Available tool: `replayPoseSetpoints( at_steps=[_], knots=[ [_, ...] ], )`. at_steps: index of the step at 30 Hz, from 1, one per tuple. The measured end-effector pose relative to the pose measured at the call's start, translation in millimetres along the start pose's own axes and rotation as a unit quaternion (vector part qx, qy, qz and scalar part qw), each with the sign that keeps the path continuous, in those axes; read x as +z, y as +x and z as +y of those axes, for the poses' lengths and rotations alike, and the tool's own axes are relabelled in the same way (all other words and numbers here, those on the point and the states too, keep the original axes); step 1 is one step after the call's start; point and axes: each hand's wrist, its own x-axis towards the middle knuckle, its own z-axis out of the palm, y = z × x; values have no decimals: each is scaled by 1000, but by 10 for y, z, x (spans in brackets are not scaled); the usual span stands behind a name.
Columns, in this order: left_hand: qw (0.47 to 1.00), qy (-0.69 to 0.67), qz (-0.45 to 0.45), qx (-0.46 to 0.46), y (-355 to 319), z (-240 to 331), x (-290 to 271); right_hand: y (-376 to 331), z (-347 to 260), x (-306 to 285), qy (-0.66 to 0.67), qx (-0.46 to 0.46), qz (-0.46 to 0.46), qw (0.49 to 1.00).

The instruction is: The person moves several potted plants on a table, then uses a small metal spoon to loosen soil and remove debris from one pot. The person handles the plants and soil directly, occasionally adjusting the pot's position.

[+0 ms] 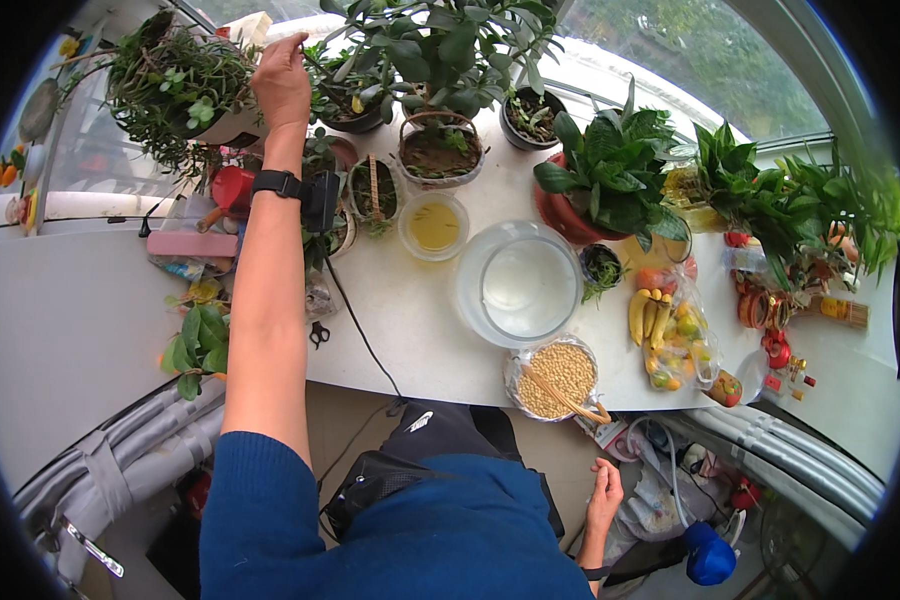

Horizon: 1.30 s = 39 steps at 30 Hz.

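- The left hand (282, 88) is, in the head view, reaching out beyond the far-left part of the tabletop (380, 310), its fingers bunching narrowly; whether they are pinching anything, I cannot tell.
- The trailing plant (175, 90) is standing just left of that hand, at the far-left corner; whether the two are touching is staying unclear.
- Its stems are spilling outward and down, showing no clear long axis, while the left forearm is pointing toward the window.
- The jade plant (445, 45) is spreading to the hand's right, along the far edge.
- The right hand (602, 495) is hanging beyond the near edge, loosely curling, apparently holding nothing; the left is lying far nearer the trailing plant.
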Motion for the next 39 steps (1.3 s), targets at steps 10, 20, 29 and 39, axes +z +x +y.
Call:
replayPoseSetpoints(
  at_steps=[10, 20, 29, 39],
  knots=[
    [978, 97, -145, 110, -303, -699, 577, -104, -158, 34, -3, 22, 14, 1000],
    [934, 279, -221, 9, -322, -921, 718, -150, -579, 82, -21, 10, 58, 998],
    [976, 155, -136, 66, -396, -625, 343, -333, -706, -51, 12, -49, 57, 997],
    [694, -491, -502, -159, -1866, 2444, -1580, -53, -1415, 1, 228, -166, -155, 947]
  ],
)
